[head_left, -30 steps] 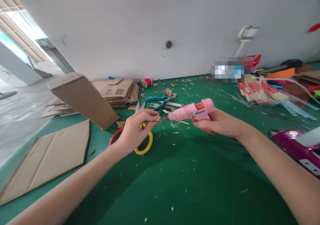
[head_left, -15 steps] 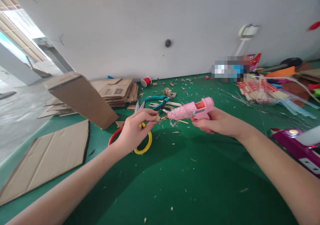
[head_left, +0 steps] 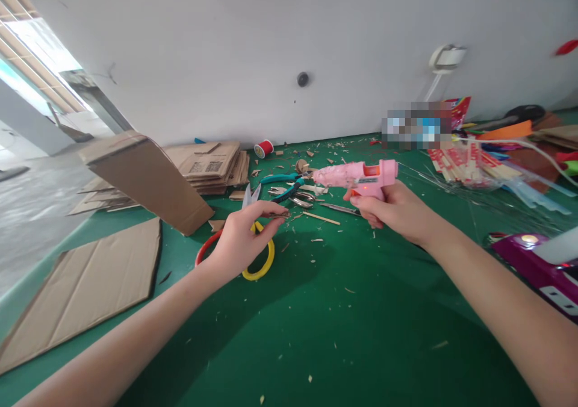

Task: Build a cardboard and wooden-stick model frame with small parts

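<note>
My right hand [head_left: 388, 208] is wrapped around the handle of a pink hot glue gun [head_left: 350, 175], its nozzle pointing left. Between the thumb and fingers of my left hand [head_left: 246, 235] is a small brown piece of cardboard [head_left: 282, 215], mostly hidden by the fingertips. Beneath that hand lie scissors [head_left: 270, 262] with red and yellow handles, blades pointing away. Teal-handled pliers [head_left: 289, 191] rest just beyond the left fingertips. A thin wooden stick [head_left: 321, 218] and a slim metal tool [head_left: 339, 208] lie below the glue gun.
At the left stand a folded cardboard form [head_left: 153, 181], a flat cardboard sheet [head_left: 90, 286] and a cardboard stack [head_left: 210, 163]. A red thread spool [head_left: 264, 149] is by the wall. Packaged sticks [head_left: 474, 163] and a purple power strip [head_left: 533, 262] occupy the right. Scraps dot the green tabletop [head_left: 334, 347].
My right hand has lifted the glue gun up and to the right, so its nozzle is now apart from the cardboard piece. My left hand has barely moved.
</note>
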Motion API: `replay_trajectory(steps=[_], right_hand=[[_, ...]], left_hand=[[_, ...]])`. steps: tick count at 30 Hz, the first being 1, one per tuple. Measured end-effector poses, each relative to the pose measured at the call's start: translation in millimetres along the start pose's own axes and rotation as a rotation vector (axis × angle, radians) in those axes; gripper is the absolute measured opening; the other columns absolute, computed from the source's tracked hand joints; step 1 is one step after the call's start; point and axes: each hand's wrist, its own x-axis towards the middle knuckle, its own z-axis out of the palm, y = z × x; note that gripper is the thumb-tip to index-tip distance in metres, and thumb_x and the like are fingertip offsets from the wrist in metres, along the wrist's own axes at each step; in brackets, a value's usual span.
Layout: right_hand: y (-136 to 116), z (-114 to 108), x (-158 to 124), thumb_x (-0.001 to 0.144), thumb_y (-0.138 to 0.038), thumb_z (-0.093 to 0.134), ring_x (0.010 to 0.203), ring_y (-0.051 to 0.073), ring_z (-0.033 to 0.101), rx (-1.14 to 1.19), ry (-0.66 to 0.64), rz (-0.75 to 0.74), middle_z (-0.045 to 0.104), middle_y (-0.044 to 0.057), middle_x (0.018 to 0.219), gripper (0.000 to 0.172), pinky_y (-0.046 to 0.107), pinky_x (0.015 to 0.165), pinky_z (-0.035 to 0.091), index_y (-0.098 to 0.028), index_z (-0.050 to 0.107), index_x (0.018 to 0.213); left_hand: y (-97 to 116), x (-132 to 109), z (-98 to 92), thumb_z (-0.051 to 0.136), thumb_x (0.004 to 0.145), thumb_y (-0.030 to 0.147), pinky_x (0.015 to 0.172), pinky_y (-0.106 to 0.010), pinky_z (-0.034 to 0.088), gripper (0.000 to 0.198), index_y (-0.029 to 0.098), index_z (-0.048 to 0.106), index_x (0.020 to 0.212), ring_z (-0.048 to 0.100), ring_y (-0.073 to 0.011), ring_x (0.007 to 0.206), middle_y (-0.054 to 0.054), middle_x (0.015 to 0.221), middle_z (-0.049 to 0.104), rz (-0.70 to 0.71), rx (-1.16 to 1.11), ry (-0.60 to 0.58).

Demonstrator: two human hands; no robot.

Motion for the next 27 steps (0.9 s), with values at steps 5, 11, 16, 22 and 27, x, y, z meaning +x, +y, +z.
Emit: replay_trajectory(steps=[5, 11, 16, 22, 27], right_hand=[[5, -1, 2, 0.082, -0.041, 0.057, 0.045, 0.01, 0.038, 0.009, 0.048, -0.033, 0.043, -0.005, 0.049, 0.022, 0.027, 0.045, 0.031, -0.02, 0.059, 0.088], [10, 1, 4, 0.081, -0.039, 0.057, 0.044, 0.01, 0.041, 0.022, 0.127, -0.048, 0.043, -0.005, 0.048, 0.022, 0.027, 0.044, 0.033, -0.02, 0.06, 0.09], [8, 4, 4, 0.081, -0.042, 0.055, 0.045, 0.011, 0.041, -0.081, 0.093, -0.004, 0.044, -0.005, 0.048, 0.023, 0.028, 0.046, 0.032, -0.019, 0.059, 0.084], [-2, 8, 2, 0.081, -0.043, 0.054, 0.047, 0.01, 0.038, -0.194, 0.066, -0.021, 0.043, -0.004, 0.048, 0.03, 0.028, 0.049, 0.031, -0.02, 0.051, 0.063], [-2, 8, 2, 0.081, -0.044, 0.055, 0.046, 0.01, 0.037, -0.208, 0.052, 0.001, 0.042, -0.004, 0.048, 0.032, 0.028, 0.048, 0.03, -0.02, 0.048, 0.06]], left_hand=[[-1, 0, 1.9, 0.056, 0.083, 0.019, 0.071, -0.027, 0.058, 0.017, 0.02, 0.065, 0.098, 0.067, -0.0153, 0.083, -0.005, 0.094, 0.07, -0.017, -0.024, -0.004], [1, -1, 3.3, 0.053, 0.078, 0.01, 0.069, -0.026, 0.058, 0.013, 0.018, 0.053, 0.088, 0.067, -0.0167, 0.089, -0.007, 0.094, 0.065, -0.014, -0.104, 0.006], [3, 0, 2.9, 0.052, 0.077, 0.006, 0.068, -0.024, 0.056, 0.014, 0.019, 0.049, 0.082, 0.065, -0.0192, 0.098, -0.005, 0.092, 0.059, 0.068, -0.09, -0.019], [4, 0, 2.5, 0.051, 0.078, 0.005, 0.069, -0.025, 0.057, 0.014, 0.018, 0.051, 0.081, 0.066, -0.0193, 0.097, -0.006, 0.091, 0.06, 0.113, -0.091, -0.008], [5, -1, 3.1, 0.054, 0.078, 0.009, 0.076, -0.029, 0.058, 0.013, 0.019, 0.052, 0.087, 0.066, -0.0202, 0.099, -0.007, 0.095, 0.064, 0.045, -0.145, 0.007]])
